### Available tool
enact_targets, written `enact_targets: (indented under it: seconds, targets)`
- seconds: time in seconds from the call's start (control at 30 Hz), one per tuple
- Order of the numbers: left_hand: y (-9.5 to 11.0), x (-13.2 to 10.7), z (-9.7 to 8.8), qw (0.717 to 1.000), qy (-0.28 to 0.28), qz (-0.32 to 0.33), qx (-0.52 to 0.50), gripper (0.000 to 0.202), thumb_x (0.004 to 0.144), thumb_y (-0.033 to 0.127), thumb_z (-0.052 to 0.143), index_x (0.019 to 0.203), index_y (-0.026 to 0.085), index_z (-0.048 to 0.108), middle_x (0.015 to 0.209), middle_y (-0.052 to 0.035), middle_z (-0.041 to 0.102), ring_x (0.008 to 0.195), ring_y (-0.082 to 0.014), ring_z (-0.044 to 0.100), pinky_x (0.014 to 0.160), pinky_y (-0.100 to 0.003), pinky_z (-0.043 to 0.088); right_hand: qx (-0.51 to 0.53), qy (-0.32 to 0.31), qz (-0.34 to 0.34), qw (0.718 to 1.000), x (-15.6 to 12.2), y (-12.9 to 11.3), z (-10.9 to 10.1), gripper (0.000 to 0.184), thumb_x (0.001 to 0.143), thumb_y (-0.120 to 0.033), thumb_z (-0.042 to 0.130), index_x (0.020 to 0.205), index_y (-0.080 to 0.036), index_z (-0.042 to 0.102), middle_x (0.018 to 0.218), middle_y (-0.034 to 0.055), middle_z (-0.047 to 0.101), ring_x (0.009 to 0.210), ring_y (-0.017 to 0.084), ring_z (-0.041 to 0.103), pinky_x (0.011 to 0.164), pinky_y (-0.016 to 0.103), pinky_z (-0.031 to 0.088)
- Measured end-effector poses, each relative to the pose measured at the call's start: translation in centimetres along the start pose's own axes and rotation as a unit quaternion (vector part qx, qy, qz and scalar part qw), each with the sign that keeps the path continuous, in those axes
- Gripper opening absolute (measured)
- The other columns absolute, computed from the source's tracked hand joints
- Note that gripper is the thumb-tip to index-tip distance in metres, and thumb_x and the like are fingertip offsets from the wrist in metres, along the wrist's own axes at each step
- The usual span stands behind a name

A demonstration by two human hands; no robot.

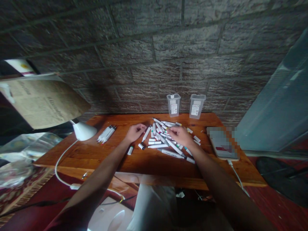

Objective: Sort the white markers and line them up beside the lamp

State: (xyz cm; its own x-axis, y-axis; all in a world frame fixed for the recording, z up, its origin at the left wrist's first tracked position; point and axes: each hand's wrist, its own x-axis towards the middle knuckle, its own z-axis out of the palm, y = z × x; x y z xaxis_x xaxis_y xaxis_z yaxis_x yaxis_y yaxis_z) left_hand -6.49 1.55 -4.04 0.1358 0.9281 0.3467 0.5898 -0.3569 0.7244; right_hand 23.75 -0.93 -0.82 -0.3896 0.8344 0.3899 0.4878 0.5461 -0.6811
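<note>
A loose pile of white markers with coloured caps lies in the middle of a wooden table. My left hand rests at the pile's left edge, fingers curled beside a white marker; whether they grip it is unclear. My right hand lies palm down on the pile, fingers bent over several markers. A short marker lies apart, nearer the front edge.
A small bundle of markers lies at the left beside a white lamp with its cord. Two clear plastic containers stand at the back against the brick wall. A phone with a cable lies at the right.
</note>
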Motion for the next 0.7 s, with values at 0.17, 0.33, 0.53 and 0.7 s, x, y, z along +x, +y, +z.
enact_targets:
  seconds: [0.17,0.33,0.53,0.7]
  targets:
    - [-0.13,0.01,0.13,1.0,-0.004,0.003,-0.005,0.034,0.084,0.049,0.061,0.092,0.017,0.07,0.075,-0.0046,0.073,0.068,-0.0184,0.067,0.068,-0.029,0.051,0.004,0.009,-0.001,1.0,-0.08,0.11,0.36,0.038,0.092,-0.041,0.052,0.062,-0.019,0.059,0.055,-0.0022,0.05,0.055,0.012,0.044,0.056,0.026,0.03]
    - [0.31,-0.13,0.1,1.0,0.006,0.006,-0.015,0.034,0.084,0.049,0.06,0.088,0.017,0.069,0.069,-0.004,0.072,0.064,-0.0179,0.066,0.067,-0.029,0.052,0.003,0.022,0.0,1.0,-0.27,-0.13,0.33,0.04,0.093,-0.041,0.048,0.062,-0.019,0.059,0.055,-0.0023,0.051,0.054,0.012,0.044,0.055,0.025,0.03]
    - [0.35,0.04,0.19,1.0,0.0,0.011,-0.015,0.036,0.084,0.051,0.06,0.089,0.017,0.07,0.076,-0.005,0.074,0.066,-0.0177,0.067,0.066,-0.028,0.052,-0.002,0.04,-0.002,0.999,-0.17,-0.04,0.12,0.04,0.093,-0.041,0.05,0.061,-0.019,0.058,0.054,-0.0024,0.052,0.054,0.012,0.044,0.055,0.025,0.03]
    - [0.29,0.02,0.2,1.0,0.001,0.008,-0.012,0.035,0.084,0.05,0.061,0.09,0.017,0.071,0.072,-0.0039,0.073,0.065,-0.0178,0.067,0.066,-0.028,0.051,-0.011,0.068,0.014,0.997,-0.13,0.04,0.0,0.036,0.092,-0.04,0.051,0.067,-0.018,0.066,0.056,-0.0007,0.057,0.055,0.013,0.047,0.055,0.026,0.031]
